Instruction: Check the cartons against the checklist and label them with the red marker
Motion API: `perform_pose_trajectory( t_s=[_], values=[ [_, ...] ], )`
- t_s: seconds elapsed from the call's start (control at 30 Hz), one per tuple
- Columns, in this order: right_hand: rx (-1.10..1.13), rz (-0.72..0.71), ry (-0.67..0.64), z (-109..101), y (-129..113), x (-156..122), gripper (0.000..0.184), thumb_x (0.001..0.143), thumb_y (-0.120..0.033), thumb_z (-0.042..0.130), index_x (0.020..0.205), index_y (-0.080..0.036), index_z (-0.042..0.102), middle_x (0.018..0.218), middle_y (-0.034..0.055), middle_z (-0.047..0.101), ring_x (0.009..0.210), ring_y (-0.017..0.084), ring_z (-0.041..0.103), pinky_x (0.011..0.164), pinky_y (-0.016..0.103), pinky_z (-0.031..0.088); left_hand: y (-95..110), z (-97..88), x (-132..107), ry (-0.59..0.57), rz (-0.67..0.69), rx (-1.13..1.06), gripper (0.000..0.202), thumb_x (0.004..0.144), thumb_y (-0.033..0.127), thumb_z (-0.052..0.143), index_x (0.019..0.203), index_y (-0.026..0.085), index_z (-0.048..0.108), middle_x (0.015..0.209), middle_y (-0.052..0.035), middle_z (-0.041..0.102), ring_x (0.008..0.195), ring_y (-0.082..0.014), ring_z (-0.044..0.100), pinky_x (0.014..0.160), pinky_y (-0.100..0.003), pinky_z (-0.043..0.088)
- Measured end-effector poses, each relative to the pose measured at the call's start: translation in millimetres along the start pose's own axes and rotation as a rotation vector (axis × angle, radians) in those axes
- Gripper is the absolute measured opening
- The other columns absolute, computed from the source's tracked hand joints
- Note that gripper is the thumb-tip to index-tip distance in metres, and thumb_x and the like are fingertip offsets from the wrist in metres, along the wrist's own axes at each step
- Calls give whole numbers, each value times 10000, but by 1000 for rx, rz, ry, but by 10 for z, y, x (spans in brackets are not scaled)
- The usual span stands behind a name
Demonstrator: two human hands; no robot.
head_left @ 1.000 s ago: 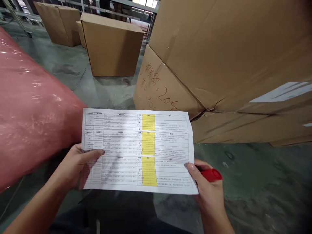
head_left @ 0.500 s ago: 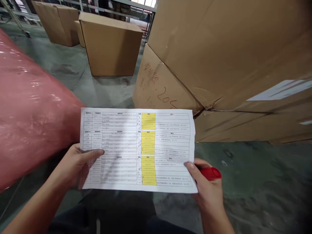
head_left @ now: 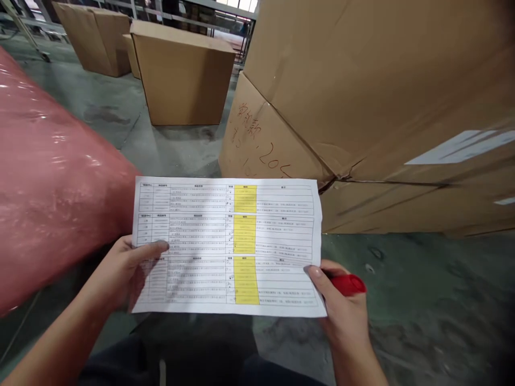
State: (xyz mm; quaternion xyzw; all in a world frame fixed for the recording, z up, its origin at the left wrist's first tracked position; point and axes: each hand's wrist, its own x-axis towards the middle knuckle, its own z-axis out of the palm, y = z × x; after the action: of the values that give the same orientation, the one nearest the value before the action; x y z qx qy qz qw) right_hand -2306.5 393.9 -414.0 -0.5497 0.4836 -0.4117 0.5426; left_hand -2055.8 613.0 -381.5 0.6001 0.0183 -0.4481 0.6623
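Note:
I hold a printed sheet [head_left: 225, 244] with table rows and a yellow column flat in front of me. My left hand [head_left: 124, 271] grips its left edge, thumb on top of the paper. Pinching the lower right corner is my right hand [head_left: 341, 311], which also holds a red marker [head_left: 348, 284] that sticks out to the right. Just beyond the sheet stands a big cardboard box [head_left: 362, 102] with red handwriting on its side and a white label on the right.
A large pink plastic-wrapped bundle [head_left: 48, 177] fills the left. Further cardboard boxes [head_left: 183, 72] stand on the grey concrete floor [head_left: 422, 300] behind, with metal racking at the far back. My dark-clothed legs show below the sheet.
The sheet and both hands have barely shifted; the view has drifted slightly. Grips are the same.

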Motion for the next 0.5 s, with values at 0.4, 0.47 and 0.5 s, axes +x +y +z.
perform_pose_trajectory(
  t_s=[0.4,0.47,0.5],
  values=[
    [-31,-16,23,-7,-34,0,368,501,-419,881,672,-172,669,671,52,682,580,177,620,478,262,487,27,3,-13,-17,-5,23,166,549,194,828,691,139,761,727,-91,760,626,-217,697,583,-243,562],
    [-32,-9,34,-4,-35,-4,368,493,-416,881,670,-172,670,674,55,684,587,180,621,479,263,486,24,-11,-17,-36,-21,27,169,556,197,824,698,139,754,736,-92,762,632,-224,701,594,-254,565],
    [-31,-10,38,-2,-33,-5,370,490,-416,881,669,-172,669,674,56,684,586,180,621,479,264,485,21,-17,-19,-28,-27,19,178,550,190,824,703,139,749,742,-91,762,641,-226,704,602,-258,567]
  ],
)
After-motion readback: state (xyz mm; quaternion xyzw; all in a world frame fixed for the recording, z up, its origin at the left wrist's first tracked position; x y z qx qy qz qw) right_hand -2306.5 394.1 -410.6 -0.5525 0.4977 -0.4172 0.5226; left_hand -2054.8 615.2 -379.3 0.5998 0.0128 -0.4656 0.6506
